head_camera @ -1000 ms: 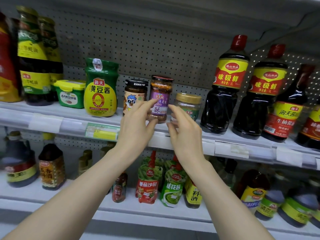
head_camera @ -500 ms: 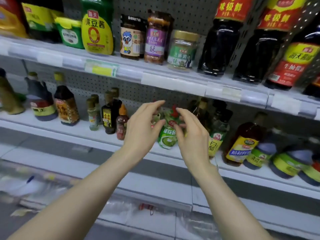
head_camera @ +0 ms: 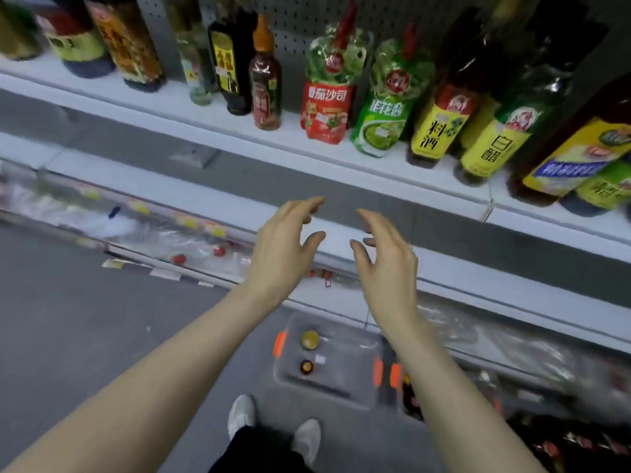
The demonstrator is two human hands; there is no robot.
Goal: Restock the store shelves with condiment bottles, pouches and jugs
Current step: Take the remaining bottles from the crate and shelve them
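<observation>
The remaining stock is seen as two small jars, a gold-lidded jar (head_camera: 310,338) and a dark-lidded jar (head_camera: 306,367), standing in a clear plastic bin (head_camera: 345,380) with orange latches on the floor. Directly above the bin, the left hand (head_camera: 281,249) and the right hand (head_camera: 384,254) are held apart with fingers spread and curled; nothing is gripped in either. Beyond the bin, the bare front lip of the lower shelf (head_camera: 218,203) is seen, and above the bin a red tomato-sauce pouch (head_camera: 326,110) and a green pouch (head_camera: 382,128) are stood close together among bottles. A knock is judged likely if a jar is lifted close to the shelf edge. The pouches could be toppled by a jar pushed between them. The view is blurred, so labels could be misread and a jar misplaced.
</observation>
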